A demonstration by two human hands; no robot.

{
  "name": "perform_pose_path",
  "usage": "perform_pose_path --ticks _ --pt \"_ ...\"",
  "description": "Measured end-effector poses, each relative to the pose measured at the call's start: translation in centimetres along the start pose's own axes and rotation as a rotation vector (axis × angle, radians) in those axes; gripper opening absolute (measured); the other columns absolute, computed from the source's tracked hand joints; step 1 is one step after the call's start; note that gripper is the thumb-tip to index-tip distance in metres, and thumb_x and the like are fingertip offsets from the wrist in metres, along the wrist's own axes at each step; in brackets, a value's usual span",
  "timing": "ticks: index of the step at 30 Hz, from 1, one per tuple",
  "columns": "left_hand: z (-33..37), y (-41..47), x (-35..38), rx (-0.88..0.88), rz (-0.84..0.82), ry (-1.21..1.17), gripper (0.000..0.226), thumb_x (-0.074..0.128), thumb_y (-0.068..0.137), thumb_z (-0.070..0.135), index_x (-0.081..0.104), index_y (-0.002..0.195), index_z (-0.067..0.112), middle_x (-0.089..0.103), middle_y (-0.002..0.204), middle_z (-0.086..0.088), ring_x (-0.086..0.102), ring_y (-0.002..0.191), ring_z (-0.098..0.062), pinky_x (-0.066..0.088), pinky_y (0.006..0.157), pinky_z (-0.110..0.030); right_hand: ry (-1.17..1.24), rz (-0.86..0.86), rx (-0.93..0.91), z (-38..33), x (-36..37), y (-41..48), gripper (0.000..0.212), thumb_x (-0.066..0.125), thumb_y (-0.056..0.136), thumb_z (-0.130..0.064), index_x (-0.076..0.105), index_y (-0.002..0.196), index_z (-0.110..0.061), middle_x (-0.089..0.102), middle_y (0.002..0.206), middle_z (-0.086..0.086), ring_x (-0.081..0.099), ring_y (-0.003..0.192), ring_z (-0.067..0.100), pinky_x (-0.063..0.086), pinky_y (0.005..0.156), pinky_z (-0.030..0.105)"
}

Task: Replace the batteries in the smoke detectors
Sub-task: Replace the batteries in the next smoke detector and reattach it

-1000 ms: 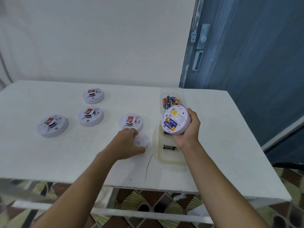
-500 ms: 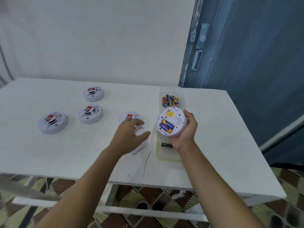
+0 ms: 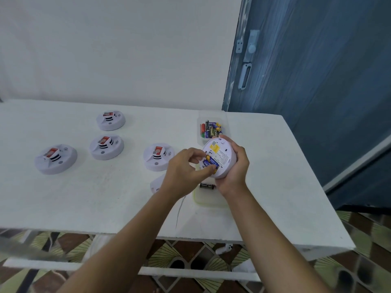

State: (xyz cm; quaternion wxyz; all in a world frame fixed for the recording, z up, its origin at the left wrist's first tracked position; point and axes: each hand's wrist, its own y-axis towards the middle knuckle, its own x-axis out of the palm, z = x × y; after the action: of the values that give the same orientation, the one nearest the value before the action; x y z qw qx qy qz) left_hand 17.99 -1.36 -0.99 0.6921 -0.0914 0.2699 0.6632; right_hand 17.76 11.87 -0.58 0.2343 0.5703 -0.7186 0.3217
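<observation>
My right hand (image 3: 235, 174) grips a round white smoke detector (image 3: 223, 154) above the table, its back turned toward me and its battery slot uncovered. Blue and yellow batteries (image 3: 209, 161) sit in that slot. My left hand (image 3: 181, 176) reaches in from the left, thumb and forefinger pinching the batteries. A white battery cover (image 3: 156, 183) lies on the table, partly hidden under my left hand. One black battery (image 3: 207, 185) lies in a pale yellow tray (image 3: 208, 201) below the detector.
A clear tub (image 3: 200, 136) of assorted batteries stands behind the held detector. Several other white smoke detectors rest face up on the white table (image 3: 84, 197), the nearest (image 3: 158, 156) just left of my hands. A blue door (image 3: 317, 81) is at the right.
My left hand left the cover on the table and moved right and up to the held detector, where its fingers closed on the batteries. My right hand kept hold of the detector.
</observation>
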Motion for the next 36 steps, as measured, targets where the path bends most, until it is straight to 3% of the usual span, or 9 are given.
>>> perform_pose_path --ticks 7,12,18,24,27,31,36 --pt "0.9 0.1 0.6 -0.068 -0.030 -0.033 0.032 0.081 0.072 0.034 0.068 0.100 0.025 0.066 0.097 0.014 0.057 0.091 0.004 0.042 0.069 -0.007 -0.052 -0.022 -0.080 -0.4 -0.1 -0.1 0.035 0.046 0.090 -0.032 0.061 0.114 -0.013 0.061 0.113 0.014 0.059 0.100 0.030 0.053 0.070 0.033" --pt "1.5 0.3 0.8 -0.133 -0.066 -0.064 0.032 0.080 0.071 0.029 0.064 0.098 0.024 0.065 0.095 0.011 0.058 0.089 -0.003 0.044 0.067 -0.010 -0.087 -0.042 -0.123 -0.5 0.0 0.0 0.030 0.039 0.095 -0.027 0.063 0.105 -0.012 0.062 0.107 0.014 0.061 0.096 0.029 0.053 0.072 0.033" --pt "1.9 0.8 0.7 -0.147 -0.090 -0.068 0.039 0.073 0.056 0.042 0.060 0.089 0.027 0.063 0.091 0.007 0.057 0.084 -0.007 0.047 0.068 -0.017 -0.082 -0.034 -0.139 -0.5 0.0 0.3 0.033 0.041 0.092 -0.029 0.061 0.109 -0.010 0.064 0.105 0.012 0.063 0.095 0.028 0.055 0.072 0.033" --pt "1.8 1.1 0.9 -0.123 -0.085 -0.058 0.038 0.073 0.055 0.043 0.058 0.087 0.029 0.061 0.091 0.009 0.056 0.085 -0.005 0.041 0.062 -0.011 -0.088 -0.018 -0.162 -0.6 0.2 0.2 0.031 0.039 0.094 -0.029 0.064 0.104 -0.014 0.065 0.103 0.011 0.063 0.097 0.030 0.054 0.073 0.034" --pt "1.7 1.1 1.0 -0.115 -0.087 -0.054 0.038 0.072 0.055 0.043 0.056 0.087 0.030 0.061 0.092 0.009 0.057 0.086 -0.005 0.041 0.061 -0.012 -0.099 0.001 -0.184 -0.5 0.2 0.3 0.036 0.045 0.084 -0.034 0.064 0.105 -0.012 0.065 0.104 0.012 0.065 0.096 0.029 0.054 0.075 0.035" --pt "1.4 1.1 1.3 -0.112 -0.098 -0.056 0.036 0.072 0.056 0.042 0.055 0.087 0.032 0.061 0.092 0.009 0.057 0.086 -0.004 0.041 0.060 -0.011 -0.129 -0.011 -0.179 -0.5 -0.2 0.4 0.031 0.038 0.096 -0.028 0.063 0.107 -0.012 0.066 0.101 0.009 0.065 0.096 0.029 0.056 0.072 0.033" --pt "0.7 1.2 1.6 -0.121 -0.121 -0.141 0.032 0.081 0.071 0.032 0.061 0.096 0.025 0.062 0.094 0.008 0.056 0.088 -0.004 0.038 0.065 -0.009 -0.148 0.005 -0.182 -0.6 -0.2 0.8 0.037 0.047 0.080 -0.035 0.063 0.103 -0.011 0.065 0.102 0.012 0.065 0.095 0.029 0.052 0.074 0.035"
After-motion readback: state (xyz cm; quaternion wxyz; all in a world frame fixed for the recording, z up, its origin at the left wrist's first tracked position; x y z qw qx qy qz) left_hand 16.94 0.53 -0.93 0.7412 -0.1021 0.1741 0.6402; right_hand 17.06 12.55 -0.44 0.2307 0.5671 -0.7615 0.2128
